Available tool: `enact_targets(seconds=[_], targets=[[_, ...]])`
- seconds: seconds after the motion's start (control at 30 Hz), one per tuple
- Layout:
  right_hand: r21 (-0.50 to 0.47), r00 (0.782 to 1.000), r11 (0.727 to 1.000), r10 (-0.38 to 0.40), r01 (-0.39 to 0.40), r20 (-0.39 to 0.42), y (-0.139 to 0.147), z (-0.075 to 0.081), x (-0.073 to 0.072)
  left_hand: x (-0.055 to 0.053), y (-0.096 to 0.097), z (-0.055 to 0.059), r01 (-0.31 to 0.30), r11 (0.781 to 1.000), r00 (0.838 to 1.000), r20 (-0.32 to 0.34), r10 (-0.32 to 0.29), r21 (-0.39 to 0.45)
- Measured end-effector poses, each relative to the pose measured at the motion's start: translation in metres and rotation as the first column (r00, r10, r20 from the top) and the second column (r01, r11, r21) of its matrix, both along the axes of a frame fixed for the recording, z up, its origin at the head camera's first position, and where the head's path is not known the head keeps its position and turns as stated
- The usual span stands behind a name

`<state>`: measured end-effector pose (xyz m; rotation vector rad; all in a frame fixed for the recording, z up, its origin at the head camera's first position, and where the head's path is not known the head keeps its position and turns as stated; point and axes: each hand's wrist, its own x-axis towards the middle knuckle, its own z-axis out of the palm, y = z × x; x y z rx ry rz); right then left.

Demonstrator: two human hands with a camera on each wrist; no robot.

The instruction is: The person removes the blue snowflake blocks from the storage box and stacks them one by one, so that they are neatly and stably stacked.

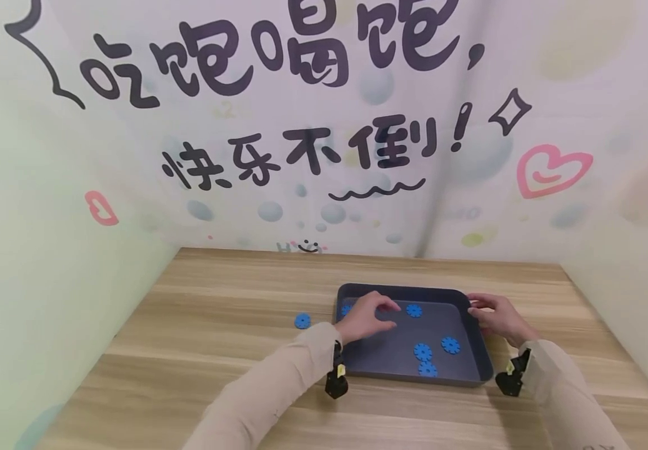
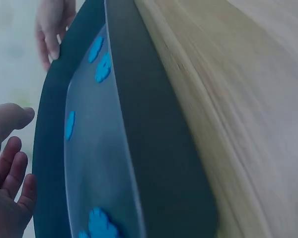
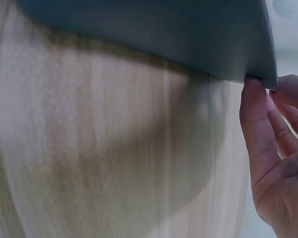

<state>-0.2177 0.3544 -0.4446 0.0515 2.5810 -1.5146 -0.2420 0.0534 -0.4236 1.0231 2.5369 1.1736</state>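
A dark grey rectangular tray [image 1: 380,356] holds several blue notched plastic discs [image 1: 450,345]. Over its left part hovers my left hand [image 1: 365,317], thumb and fingers spread in a loose curve with nothing between them. Part of one disc [image 1: 347,309] shows beside that hand near the tray's left wall. At the far right corner, my right hand [image 1: 498,317] pinches the tray's rim between thumb and fingers. The right wrist view shows those fingertips [image 3: 255,89] against the corner of the tray's outer wall [image 3: 188,39]. Two discs overlap near the tray's front side.
A single blue disc [image 1: 302,320] lies on the wood-grain table [image 1: 234,300], left of the tray. Behind the table hangs a printed backdrop [image 1: 301,125] with dark lettering, and pale side panels stand left and right. Black wrist cameras [image 1: 336,378] are strapped to both wrists.
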Motion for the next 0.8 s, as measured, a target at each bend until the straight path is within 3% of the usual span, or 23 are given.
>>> enact_targets(seconds=[0.2,0.47,0.8], targets=[[0.006,1.000,1.000,0.005,-0.005,0.003,-0.001,0.001,0.000,-0.002,0.026,-0.001,0.046,0.994,0.999,-0.004,-0.047,-0.095],[0.025,1.000,1.000,0.005,-0.005,0.004,0.000,0.001,0.000,-0.005,0.056,-0.012,0.148,0.969,0.987,0.092,-0.132,-0.195],[0.016,1.000,1.000,0.003,-0.003,0.000,0.001,0.000,-0.001,-0.003,0.070,-0.020,0.111,0.967,0.991,0.098,-0.090,-0.231]])
